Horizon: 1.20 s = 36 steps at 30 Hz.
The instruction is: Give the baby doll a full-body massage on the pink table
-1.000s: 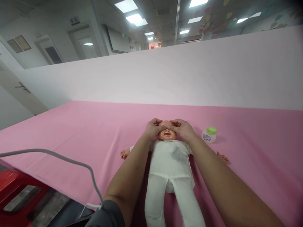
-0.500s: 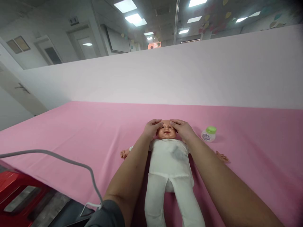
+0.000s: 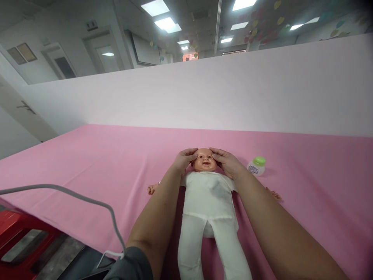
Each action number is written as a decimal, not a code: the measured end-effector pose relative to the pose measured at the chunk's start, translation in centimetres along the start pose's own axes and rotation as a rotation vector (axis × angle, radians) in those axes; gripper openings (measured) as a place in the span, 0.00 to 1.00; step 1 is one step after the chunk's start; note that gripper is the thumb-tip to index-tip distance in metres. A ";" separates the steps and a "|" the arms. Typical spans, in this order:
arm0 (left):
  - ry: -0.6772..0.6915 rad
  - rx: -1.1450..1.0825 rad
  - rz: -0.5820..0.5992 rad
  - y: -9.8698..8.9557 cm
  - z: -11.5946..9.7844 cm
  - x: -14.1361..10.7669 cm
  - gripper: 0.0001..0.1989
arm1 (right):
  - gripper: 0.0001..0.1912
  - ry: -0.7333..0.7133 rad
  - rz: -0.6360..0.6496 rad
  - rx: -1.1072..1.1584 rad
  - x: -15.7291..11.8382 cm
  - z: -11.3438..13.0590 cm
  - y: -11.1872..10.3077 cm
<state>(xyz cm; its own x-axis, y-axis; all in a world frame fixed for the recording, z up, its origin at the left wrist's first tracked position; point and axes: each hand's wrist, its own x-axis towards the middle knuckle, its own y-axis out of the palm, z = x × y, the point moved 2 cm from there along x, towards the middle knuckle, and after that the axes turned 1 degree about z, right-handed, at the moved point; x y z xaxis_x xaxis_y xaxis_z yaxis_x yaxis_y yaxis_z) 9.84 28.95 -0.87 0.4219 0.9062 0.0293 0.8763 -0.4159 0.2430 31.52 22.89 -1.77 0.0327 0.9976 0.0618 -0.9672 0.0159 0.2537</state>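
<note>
A baby doll point(image 3: 210, 196) in a white top and trousers lies on its back with its head at the far end. My left hand point(image 3: 185, 158) cups the side of the doll's head point(image 3: 205, 160) at the left, thumb at the temple. On the opposite side my right hand point(image 3: 226, 160) holds the head likewise, its thumb beside the eye. The fingertips of both hands reach along the top edges of the head. My forearms cover most of the doll's arms; its small hands show outside them.
A clear round bottle with a green cap point(image 3: 257, 166) stands right of my right hand. Pink cloth point(image 3: 101, 163) covers the table up to a white partition point(image 3: 186, 97). A grey cable point(image 3: 72, 196) loops by my left arm. A red plastic stool point(image 3: 20, 245) is at lower left.
Both thumbs have slid outward from the doll's forehead to its temples, and my hands have spread slightly apart. The doll and bottle stay in place.
</note>
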 end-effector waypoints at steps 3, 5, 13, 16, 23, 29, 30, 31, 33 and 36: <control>0.052 0.106 -0.015 0.8 -0.6 -0.2 0.24 | 0.26 0.000 -0.013 -0.071 -0.2 0.8 0.7; 0.070 0.208 -0.036 1.3 -1.0 -0.3 0.25 | 0.27 -0.010 -0.044 -0.128 -0.4 1.3 1.2; 0.066 0.442 0.004 1.4 -1.9 -0.6 0.29 | 0.26 -0.061 -0.026 -0.343 -0.3 2.3 1.4; 0.053 0.428 0.006 1.5 -1.8 -0.6 0.28 | 0.24 -0.072 -0.059 -0.385 -0.2 2.2 1.4; 0.028 0.366 -0.086 2.3 -1.5 -0.3 0.27 | 0.20 -0.087 -0.126 -0.325 -0.3 2.0 2.5; 0.009 0.190 -0.085 1.8 -0.9 0.1 0.27 | 0.15 -0.022 -0.154 -0.197 -0.3 1.8 2.5; 0.009 0.176 -0.077 1.6 -0.7 0.2 0.26 | 0.15 -0.012 -0.153 -0.195 -0.3 1.7 2.3; 0.005 0.165 -0.067 1.3 -0.6 0.3 0.26 | 0.15 -0.003 -0.147 -0.190 -0.3 1.7 2.2; -0.009 0.130 -0.046 0.6 -0.3 0.4 0.26 | 0.17 0.017 -0.124 -0.163 -0.3 1.5 1.8; -0.028 0.057 -0.004 -0.2 0.0 0.5 0.27 | 0.21 0.039 -0.060 -0.100 -0.2 1.1 1.2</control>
<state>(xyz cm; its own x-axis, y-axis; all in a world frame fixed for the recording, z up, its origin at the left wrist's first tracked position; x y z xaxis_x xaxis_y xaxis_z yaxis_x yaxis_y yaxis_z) 9.90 29.45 -0.89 0.4242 0.9056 0.0016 0.8894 -0.4169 0.1876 30.68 22.65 -0.39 0.0834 0.9965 0.0110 -0.9841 0.0806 0.1586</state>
